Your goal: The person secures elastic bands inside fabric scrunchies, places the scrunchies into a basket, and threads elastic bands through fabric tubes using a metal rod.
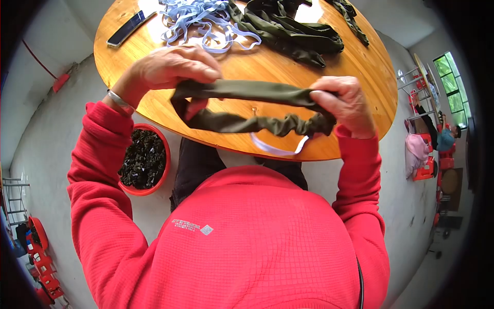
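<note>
Between my two hands a loop of dark green fabric band [247, 89] is stretched over the table's near edge. My left hand [177, 67] grips its left end, fingers closed round the cloth. At the other end my right hand [345, 103] pinches the band with the thumb on top. The lower side of the loop is gathered into ruffles toward the right. A pale elastic strip [275, 149] hangs in a curve below those ruffles. Farther back on the table lie a tangled heap of light blue elastic [198, 20] and a pile of dark green fabric strips [288, 31].
The round wooden table [368, 77] spans the view in front of me. A phone-like dark object [126, 30] lies at its far left. On the floor, left of my legs, stands a red basin [167, 159] full of dark pieces. Red stools [424, 170] and a person [446, 138] are far right.
</note>
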Action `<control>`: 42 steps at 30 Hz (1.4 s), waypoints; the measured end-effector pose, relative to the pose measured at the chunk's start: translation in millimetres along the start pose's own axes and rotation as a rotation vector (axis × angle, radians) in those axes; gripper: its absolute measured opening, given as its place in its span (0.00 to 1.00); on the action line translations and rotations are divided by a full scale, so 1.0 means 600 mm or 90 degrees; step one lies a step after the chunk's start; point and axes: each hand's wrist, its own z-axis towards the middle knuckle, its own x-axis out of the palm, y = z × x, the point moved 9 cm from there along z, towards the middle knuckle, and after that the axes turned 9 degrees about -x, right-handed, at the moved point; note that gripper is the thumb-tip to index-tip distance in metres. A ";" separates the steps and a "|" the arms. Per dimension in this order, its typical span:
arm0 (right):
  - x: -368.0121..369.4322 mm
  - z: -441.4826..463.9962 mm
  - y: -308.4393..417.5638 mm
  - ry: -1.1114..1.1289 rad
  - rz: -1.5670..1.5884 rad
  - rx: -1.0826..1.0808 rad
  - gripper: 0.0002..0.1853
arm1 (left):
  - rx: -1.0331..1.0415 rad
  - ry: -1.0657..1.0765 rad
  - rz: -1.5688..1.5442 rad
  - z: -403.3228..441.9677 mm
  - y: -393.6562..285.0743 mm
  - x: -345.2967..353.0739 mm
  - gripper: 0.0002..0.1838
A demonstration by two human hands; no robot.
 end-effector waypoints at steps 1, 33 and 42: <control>-0.021 -0.013 -0.012 0.003 0.014 0.058 0.05 | -0.219 -0.016 -0.284 -0.016 0.041 -0.001 0.11; 0.056 -0.001 0.018 0.054 -0.048 -0.083 0.06 | -0.285 -0.080 -0.246 0.059 0.027 0.065 0.08; 0.014 -0.033 -0.020 0.009 0.036 0.040 0.04 | -0.329 -0.225 -0.447 0.002 0.044 0.054 0.09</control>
